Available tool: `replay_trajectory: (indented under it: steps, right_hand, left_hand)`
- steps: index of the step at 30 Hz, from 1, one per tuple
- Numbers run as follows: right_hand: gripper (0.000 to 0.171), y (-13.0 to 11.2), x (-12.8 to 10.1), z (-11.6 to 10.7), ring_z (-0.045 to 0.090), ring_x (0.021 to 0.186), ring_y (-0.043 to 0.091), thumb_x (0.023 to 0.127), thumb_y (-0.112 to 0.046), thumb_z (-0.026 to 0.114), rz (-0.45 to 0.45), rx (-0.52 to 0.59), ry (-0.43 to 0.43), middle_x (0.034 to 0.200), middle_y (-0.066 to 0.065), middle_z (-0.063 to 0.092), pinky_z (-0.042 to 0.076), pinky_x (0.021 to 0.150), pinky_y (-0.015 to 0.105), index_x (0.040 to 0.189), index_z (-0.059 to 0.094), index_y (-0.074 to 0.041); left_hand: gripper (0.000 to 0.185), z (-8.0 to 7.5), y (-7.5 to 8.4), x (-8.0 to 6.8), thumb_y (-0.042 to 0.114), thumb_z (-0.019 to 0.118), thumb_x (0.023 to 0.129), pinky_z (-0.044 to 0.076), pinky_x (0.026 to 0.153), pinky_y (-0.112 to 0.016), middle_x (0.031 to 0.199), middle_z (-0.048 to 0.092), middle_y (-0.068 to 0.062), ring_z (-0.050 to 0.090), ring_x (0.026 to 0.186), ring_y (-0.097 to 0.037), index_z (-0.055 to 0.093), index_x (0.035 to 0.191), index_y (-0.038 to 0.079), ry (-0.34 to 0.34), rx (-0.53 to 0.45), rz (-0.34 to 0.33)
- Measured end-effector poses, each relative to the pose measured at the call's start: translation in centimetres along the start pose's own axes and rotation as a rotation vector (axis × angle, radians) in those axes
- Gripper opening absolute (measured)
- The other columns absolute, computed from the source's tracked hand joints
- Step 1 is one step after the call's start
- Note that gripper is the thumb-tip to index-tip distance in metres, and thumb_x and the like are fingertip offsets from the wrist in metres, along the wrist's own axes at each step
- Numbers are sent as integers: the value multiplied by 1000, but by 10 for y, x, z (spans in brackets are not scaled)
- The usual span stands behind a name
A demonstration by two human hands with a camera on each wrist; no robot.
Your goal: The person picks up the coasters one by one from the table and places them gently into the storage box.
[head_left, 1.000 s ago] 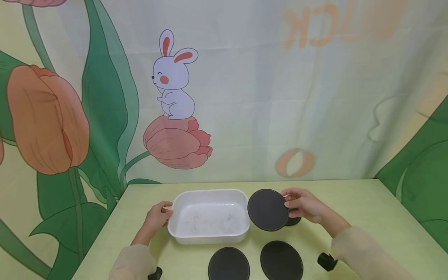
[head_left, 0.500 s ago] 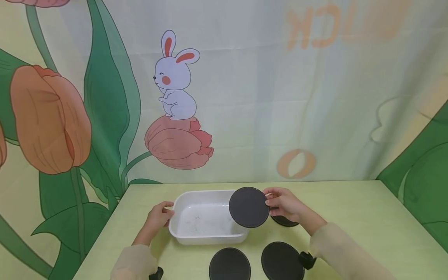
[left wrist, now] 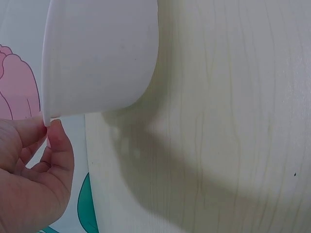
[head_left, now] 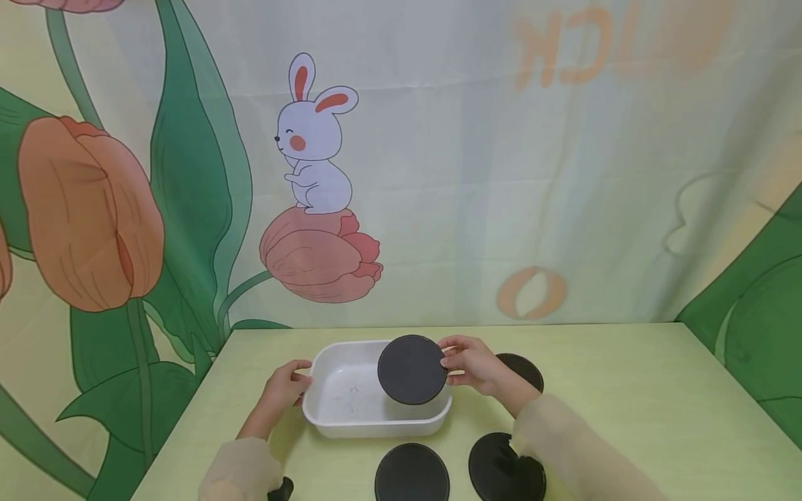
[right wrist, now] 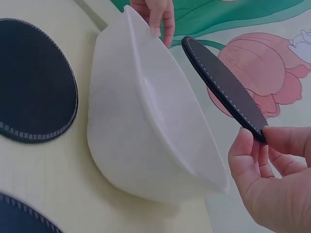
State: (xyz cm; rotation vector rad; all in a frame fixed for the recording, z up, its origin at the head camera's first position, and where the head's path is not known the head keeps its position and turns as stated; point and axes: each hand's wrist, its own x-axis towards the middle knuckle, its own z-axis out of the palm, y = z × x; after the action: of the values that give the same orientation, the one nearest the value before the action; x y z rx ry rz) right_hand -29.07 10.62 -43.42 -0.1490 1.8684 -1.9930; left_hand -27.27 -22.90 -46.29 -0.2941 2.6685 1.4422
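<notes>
Head view, one pale yellow-green wood-grain table (head_left: 626, 390), set against a printed fabric backdrop (head_left: 470, 174) showing a white rabbit (head_left: 311, 139) on a pink tulip, large orange tulips with green leaves at left, and faint mirrored orange lettering at upper right. Item: white rectangular plastic tub (head_left: 351, 417), mid-table, open side up. Item: left hand (head_left: 285, 385), fingers curled over the tub's left rim, thumb and fingertips pinching the lip as seen from the left wrist. Item: right hand (head_left: 473, 363), thumb and fingers pinching the right edge of a round black stitched coaster (head_left: 411, 369), held tilted above the tub's right half, clear of its floor. Further black coasters lying flat on the table: one behind the right hand (head_left: 525, 367), one at the near edge in front of the tub (head_left: 411, 473), one near right, partly covered by the cream sleeve (head_left: 498, 466). Both forearms in cream sleeves.
</notes>
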Motion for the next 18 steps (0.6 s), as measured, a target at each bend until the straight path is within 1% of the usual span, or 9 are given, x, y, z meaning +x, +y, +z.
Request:
replay_trajectory:
  steps: [5, 9, 13, 18]
  right_hand:
    - [32, 9, 12, 17, 53, 58, 10, 80, 6, 51, 7, 14, 11, 77, 2, 51, 48, 53, 23, 111, 45, 5]
    - [32, 16, 19, 29, 54, 60, 10, 79, 7, 51, 20, 25, 22, 77, 0, 53, 47, 53, 22, 111, 45, 5]
    - [31, 22, 27, 40, 55, 61, 11, 80, 6, 51, 31, 49, 64, 78, 1, 54, 46, 52, 22, 110, 47, 4]
    - [31, 33, 38, 52, 55, 58, 10, 78, 7, 50, 47, 68, 113, 74, 1, 54, 46, 50, 22, 109, 47, 4]
  left_hand:
    - [33, 0, -1, -1, 4, 50, 88, 49, 58, -26, 96, 56, -19, 57, 76, -19, 46, 121, 0, -1, -13, 16]
    - [33, -1, -1, 0, 4, 50, 88, 49, 59, -26, 96, 56, -18, 56, 73, -17, 47, 121, 0, -6, -23, 11]
    - [33, -1, -1, 1, 5, 50, 88, 49, 60, -25, 97, 56, -18, 56, 74, -17, 46, 121, 1, -16, -36, -2]
    - [33, -1, -2, 1, 5, 49, 88, 49, 60, -25, 97, 55, -18, 56, 74, -17, 46, 121, 1, -21, -53, -10]
